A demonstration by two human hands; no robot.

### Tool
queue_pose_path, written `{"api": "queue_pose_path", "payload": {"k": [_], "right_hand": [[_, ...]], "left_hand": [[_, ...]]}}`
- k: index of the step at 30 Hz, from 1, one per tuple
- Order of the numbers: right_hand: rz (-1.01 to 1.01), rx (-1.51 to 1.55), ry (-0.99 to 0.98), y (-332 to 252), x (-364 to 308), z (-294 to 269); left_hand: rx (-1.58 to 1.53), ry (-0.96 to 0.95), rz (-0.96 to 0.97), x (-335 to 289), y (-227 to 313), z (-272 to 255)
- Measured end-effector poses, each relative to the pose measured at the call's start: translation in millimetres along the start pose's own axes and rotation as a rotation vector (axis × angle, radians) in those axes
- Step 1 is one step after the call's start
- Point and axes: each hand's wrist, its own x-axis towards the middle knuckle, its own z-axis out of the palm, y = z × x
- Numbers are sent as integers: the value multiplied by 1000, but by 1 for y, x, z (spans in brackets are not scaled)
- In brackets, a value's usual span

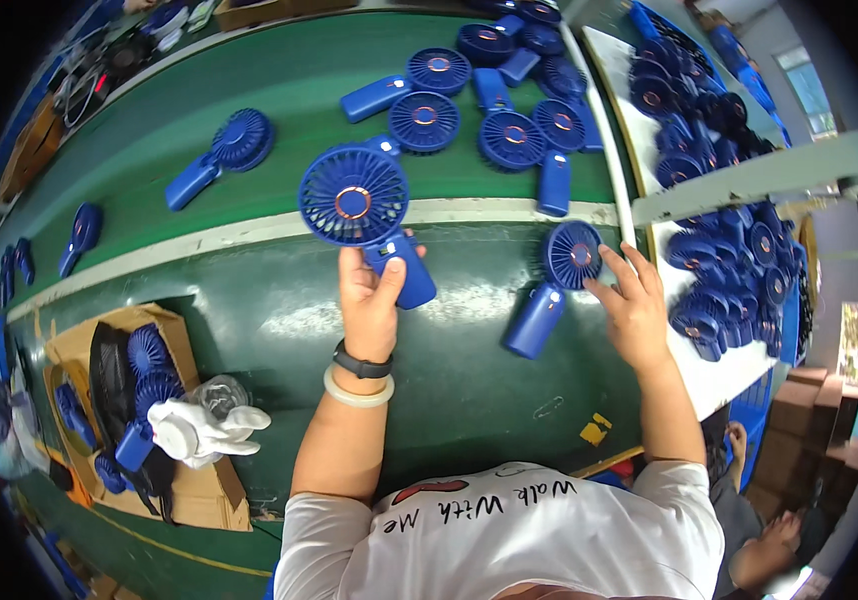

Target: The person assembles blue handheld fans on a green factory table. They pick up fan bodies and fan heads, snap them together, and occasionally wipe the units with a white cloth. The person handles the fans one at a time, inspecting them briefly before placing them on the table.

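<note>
My left hand [369, 305] is wrapped round the handle of a blue handheld fan [354, 200], holding it raised over the green table with its round grille toward me. Another blue handheld fan [534, 322] lies on the table to the right, its handle slanting toward me. At the right rim of that fan's head is my right hand [637, 318], fingers apart and the tips at or just touching the grille. Beyond my left hand, several more fans [424, 122] lie in a loose group on the green conveyor belt [299, 90].
A pale rail [249, 232] separates belt and table. At left, a cardboard box [211, 470] holds fans, beside a white glove [211, 432] and a clear container [224, 395]. At right, many fans [714, 250] are piled past a white post [604, 130]. Another person [764, 550] is at lower right.
</note>
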Motion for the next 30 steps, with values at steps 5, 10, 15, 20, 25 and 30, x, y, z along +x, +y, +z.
{"api": "queue_pose_path", "payload": {"k": [5,10,15,20,25,30], "right_hand": [[306,309,60,-64,-12,18],[543,206,107,-58,-43,46],[827,2123,19,-52,-32,41],[363,2899,-111,-71,32,40],[119,3115,-242,-83,81,56],[28,3098,-276,-86,109,62]], "left_hand": [[32,-52,-1,-3,-5,1],[19,-69,-48,-4,-3,5],[1,-98,-60,-3,-1,2],[-9,-50,-65,-4,-1,3],[-26,-48,-90,-3,-1,-2],[-30,-32,-51,-2,3,-2]]}}
